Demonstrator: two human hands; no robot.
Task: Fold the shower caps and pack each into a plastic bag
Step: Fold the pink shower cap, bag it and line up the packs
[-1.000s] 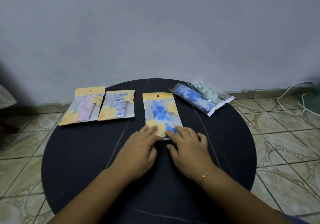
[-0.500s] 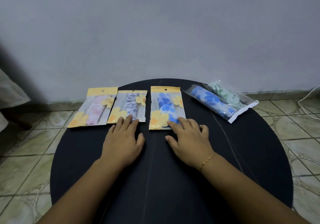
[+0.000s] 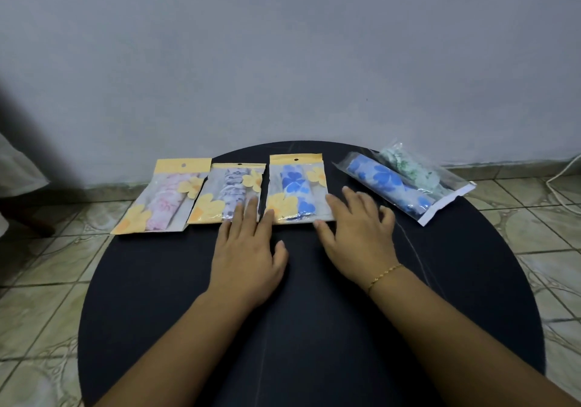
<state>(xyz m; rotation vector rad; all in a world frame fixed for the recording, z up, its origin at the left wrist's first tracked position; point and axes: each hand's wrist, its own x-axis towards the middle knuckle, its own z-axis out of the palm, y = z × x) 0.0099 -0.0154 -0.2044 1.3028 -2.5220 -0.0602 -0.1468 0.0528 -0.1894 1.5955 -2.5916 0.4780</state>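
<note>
Plastic bags (image 3: 298, 188), perhaps five, beside wall (image 3: 283, 54)

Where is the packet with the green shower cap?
In the head view, the green cap packet lies at the table's far right edge, just behind the tilted blue-flowered packet.

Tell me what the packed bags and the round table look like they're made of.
Bags, for example the blue-flower bag: clear glossy plastic film, judging by the glare and the caps visible inside; the yellow header looks like printed card or film, hard to tell. Round table: dark matte surface with faint pale lines, possibly painted wood or laminate; the look leaves it open.
</note>
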